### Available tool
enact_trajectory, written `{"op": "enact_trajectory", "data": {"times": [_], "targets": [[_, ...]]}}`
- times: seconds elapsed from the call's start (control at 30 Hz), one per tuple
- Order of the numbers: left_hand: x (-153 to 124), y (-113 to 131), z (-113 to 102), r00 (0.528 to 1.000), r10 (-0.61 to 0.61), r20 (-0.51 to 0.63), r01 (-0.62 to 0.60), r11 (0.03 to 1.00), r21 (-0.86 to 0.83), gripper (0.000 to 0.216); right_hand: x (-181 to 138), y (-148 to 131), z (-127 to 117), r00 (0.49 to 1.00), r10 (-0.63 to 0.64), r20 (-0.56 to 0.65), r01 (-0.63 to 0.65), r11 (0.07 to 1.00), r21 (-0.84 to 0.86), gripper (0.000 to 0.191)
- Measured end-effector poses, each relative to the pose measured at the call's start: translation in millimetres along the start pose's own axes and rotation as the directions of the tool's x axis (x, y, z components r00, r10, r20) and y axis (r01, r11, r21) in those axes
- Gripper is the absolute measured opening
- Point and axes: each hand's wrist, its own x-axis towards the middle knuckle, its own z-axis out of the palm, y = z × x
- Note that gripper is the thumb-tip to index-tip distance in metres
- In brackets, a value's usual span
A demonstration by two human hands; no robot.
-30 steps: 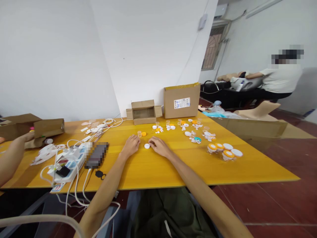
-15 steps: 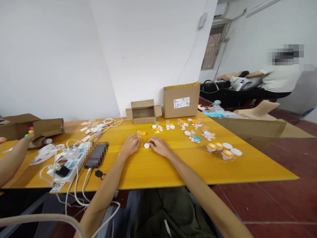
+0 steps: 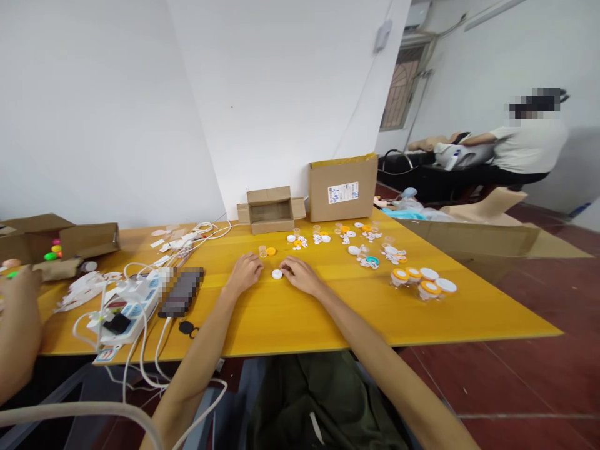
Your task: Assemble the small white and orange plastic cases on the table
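White-walled room, red floor | yellow tabletop, bare along the near edge and right corner | left hand and right hand rest palm-down, fingers loosely together, holding nothing | white cap lies between them, touching the right fingertips | power strip left, capped jars right.
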Motion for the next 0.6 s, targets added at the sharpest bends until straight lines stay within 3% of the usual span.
{"op": "enact_trajectory", "data": {"times": [0.17, 0.4, 0.6], "targets": [[0.0, 1.5, 2.5, 1.000, -0.012, -0.012, 0.011, 0.999, -0.044, 0.020, -0.2, -0.4, -0.1, 1.000, 0.010, 0.002, -0.010, 1.000, -0.015, 0.016], [1.7, 16.0, 0.5, 0.996, -0.051, -0.075, 0.029, 0.963, -0.267, 0.016, 0.0, 0.4, 1.0, 1.000, 0.006, -0.002, -0.006, 1.000, -0.017, 0.018], [4.3, 28.2, 0.7, 0.998, -0.031, -0.053, 0.010, 0.931, -0.364, 0.014, -0.3, -0.6, -0.3, 1.000, 0.006, 0.012, -0.006, 1.000, -0.002, 0.019]]}}
